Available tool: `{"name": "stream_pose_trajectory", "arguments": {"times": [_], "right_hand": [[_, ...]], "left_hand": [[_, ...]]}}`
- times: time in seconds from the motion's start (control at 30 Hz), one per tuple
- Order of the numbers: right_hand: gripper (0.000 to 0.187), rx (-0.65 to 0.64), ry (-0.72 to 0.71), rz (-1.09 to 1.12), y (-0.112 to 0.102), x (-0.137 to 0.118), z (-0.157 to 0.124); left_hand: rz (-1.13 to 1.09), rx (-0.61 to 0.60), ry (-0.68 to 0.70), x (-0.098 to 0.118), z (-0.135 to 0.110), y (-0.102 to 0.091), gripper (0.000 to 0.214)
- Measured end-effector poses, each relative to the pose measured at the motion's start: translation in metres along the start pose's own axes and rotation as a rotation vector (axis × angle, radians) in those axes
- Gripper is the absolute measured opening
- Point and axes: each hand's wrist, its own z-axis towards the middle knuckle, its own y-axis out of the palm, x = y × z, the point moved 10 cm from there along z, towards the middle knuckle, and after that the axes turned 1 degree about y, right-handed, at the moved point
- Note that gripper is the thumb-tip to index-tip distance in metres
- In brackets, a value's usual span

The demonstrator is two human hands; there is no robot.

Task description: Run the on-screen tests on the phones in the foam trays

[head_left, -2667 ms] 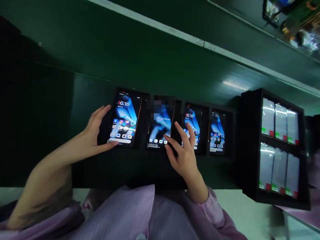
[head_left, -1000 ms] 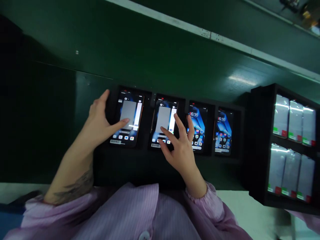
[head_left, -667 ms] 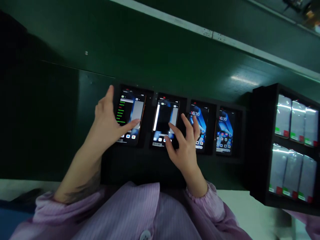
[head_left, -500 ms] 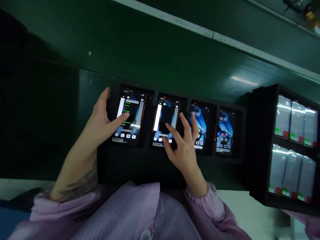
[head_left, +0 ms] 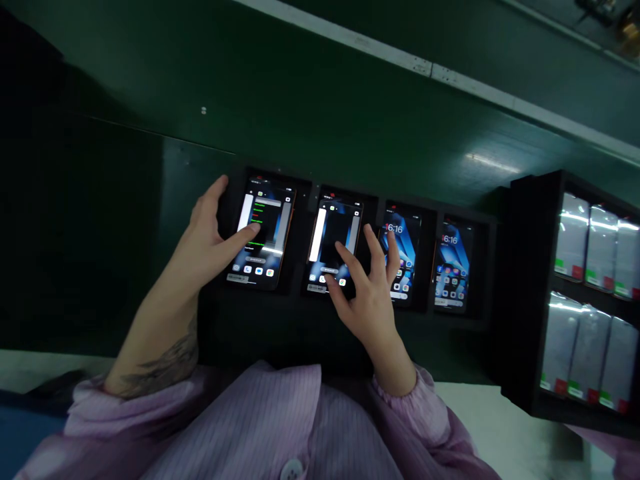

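Several lit smartphones lie in a row in a black tray (head_left: pixel 260 313). Over the leftmost smartphone (head_left: pixel 273 230), which shows an app-card view with green and red text, my left hand (head_left: pixel 205 237) has its thumb on or just above the screen. Its other fingers stretch past the tray's left end. My right hand (head_left: pixel 367 290) spreads its fingers at the second smartphone (head_left: pixel 330 230), index fingertip at a dark app card and thumb near the bottom icons. Its other fingers partly cover the third smartphone (head_left: pixel 405 240), which reads 6:16. The fourth smartphone (head_left: pixel 453 260) shows a home screen.
A black case (head_left: pixel 525 293) at the right holds several pale, film-covered flat items (head_left: pixel 573 233) with green and red tags. The green tabletop (head_left: pixel 300 107) is crossed by a pale strip (head_left: pixel 370 47) at the back. Pink fabric shows at the lower right edge.
The whole view has shifted slightly, so tray and case appear a little further right. Both hands keep nearly the same place over the phones, and the screens look the same.
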Motion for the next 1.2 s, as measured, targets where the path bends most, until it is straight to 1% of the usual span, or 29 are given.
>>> {"name": "stream_pose_trajectory", "arguments": {"times": [0.07,0.1,0.17,0.23,0.33,0.43,0.57,0.67,0.8,0.9,1.07,1.13,1.2], "right_hand": [[0.037,-0.003,-0.007,-0.004,0.0,-0.001,0.0],[0.036,-0.006,-0.011,-0.005,0.001,-0.001,0.0],[0.035,-0.006,-0.015,0.001,0.001,-0.001,0.0],[0.034,0.02,-0.015,0.015,-0.002,0.0,0.0],[0.032,0.092,-0.014,0.032,-0.01,0.002,0.0],[0.03,0.134,-0.015,0.041,-0.014,0.004,-0.001],[0.028,0.144,-0.012,0.053,-0.016,0.006,-0.001],[0.028,0.148,-0.002,0.058,-0.019,0.008,0.002],[0.026,0.175,-0.006,0.036,-0.027,0.013,0.009],[0.027,0.171,0.004,0.024,-0.027,0.021,0.016],[0.028,0.157,-0.011,-0.008,-0.021,0.028,0.024],[0.029,0.158,-0.019,-0.044,-0.018,0.028,0.028],[0.029,0.152,-0.026,-0.064,-0.015,0.027,0.03]], "left_hand": [[-0.037,-0.006,-0.119,0.001,-0.001,0.0,0.114],[-0.05,-0.005,-0.151,0.003,-0.001,0.0,0.117],[-0.048,0.0,-0.162,0.009,-0.001,0.0,0.119],[-0.015,0.009,-0.162,0.011,-0.001,-0.001,0.12],[-0.012,0.008,-0.166,0.007,0.0,-0.001,0.118],[-0.159,0.004,-0.172,-0.002,0.0,0.002,0.105],[-0.338,0.079,-0.2,-0.012,0.0,0.0,0.083],[-0.413,0.095,-0.216,-0.012,0.004,0.0,0.075],[-0.458,0.05,-0.181,-0.001,0.013,0.0,0.067],[-0.461,0.038,-0.128,0.004,0.021,-0.002,0.062],[-0.419,0.055,-0.04,-0.002,0.037,-0.005,0.058],[-0.394,0.07,-0.009,-0.004,0.046,-0.005,0.059],[-0.374,0.06,0.019,-0.004,0.054,-0.003,0.062]]}}
